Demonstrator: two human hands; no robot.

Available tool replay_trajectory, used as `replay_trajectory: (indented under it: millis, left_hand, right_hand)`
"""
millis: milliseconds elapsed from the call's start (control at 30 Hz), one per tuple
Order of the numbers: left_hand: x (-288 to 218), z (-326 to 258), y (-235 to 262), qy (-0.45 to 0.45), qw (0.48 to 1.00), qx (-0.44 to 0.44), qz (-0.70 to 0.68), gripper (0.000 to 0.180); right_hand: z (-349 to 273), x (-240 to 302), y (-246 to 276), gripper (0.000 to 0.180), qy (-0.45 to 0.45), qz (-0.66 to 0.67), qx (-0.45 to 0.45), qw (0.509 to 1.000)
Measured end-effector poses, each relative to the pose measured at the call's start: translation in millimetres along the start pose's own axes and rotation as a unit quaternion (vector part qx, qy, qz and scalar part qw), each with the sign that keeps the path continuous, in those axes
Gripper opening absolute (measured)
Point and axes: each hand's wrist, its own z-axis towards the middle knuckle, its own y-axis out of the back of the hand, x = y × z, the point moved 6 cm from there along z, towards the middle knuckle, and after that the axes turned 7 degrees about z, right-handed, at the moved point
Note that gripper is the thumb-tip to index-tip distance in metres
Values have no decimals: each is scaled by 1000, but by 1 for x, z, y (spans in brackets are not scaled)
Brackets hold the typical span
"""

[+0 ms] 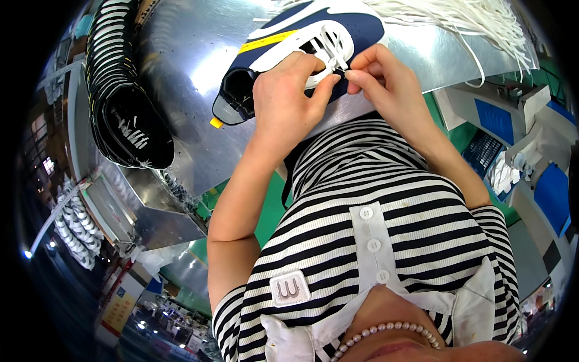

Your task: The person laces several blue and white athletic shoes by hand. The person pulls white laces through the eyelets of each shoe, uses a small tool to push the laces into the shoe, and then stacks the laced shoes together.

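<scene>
A navy shoe upper (356,27) with a white eyelet panel and a yellow strip lies on the metal table (187,72). My left hand (286,90) grips the white eyelet panel, thumb and fingers closed on it. My right hand (386,75) pinches the end of a white lace (339,57) at an eyelet, right beside the left thumb. Both hands touch the upper near the table's front edge, just above my striped shirt.
A bundle of loose white laces (458,15) lies at the table's far right. A stacked row of black uppers (123,102) sits on the left. Blue-and-white machines (500,120) stand to the right, and racks of pale parts (75,229) lower left.
</scene>
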Motion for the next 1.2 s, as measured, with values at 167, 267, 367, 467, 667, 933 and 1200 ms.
replay_trajectory:
  millis: [167,267,367,467,667,933,1200]
  left_hand:
    - [-11,-11,-2,-57,998,-15,18,15]
    - [-14,-18,4,-91,993,-28,76,12]
    - [-16,-20,10,-107,984,-63,126,12]
    - [-22,-24,10,-143,978,-80,126,14]
    - [-19,-34,13,-152,969,-107,162,17]
    - [-9,-31,9,-151,980,-63,109,18]
    - [-7,-23,16,-112,993,-22,33,32]
  right_hand:
    - [6,11,-13,18,42,-3,-8,999]
    - [1,30,4,19,-58,-115,94,987]
    - [5,65,40,21,5,-281,59,958]
    - [5,98,35,20,223,-178,8,958]
    - [24,53,-31,15,263,-427,142,853]
    - [68,82,-19,20,123,-164,162,965]
    - [60,106,16,18,152,73,160,973]
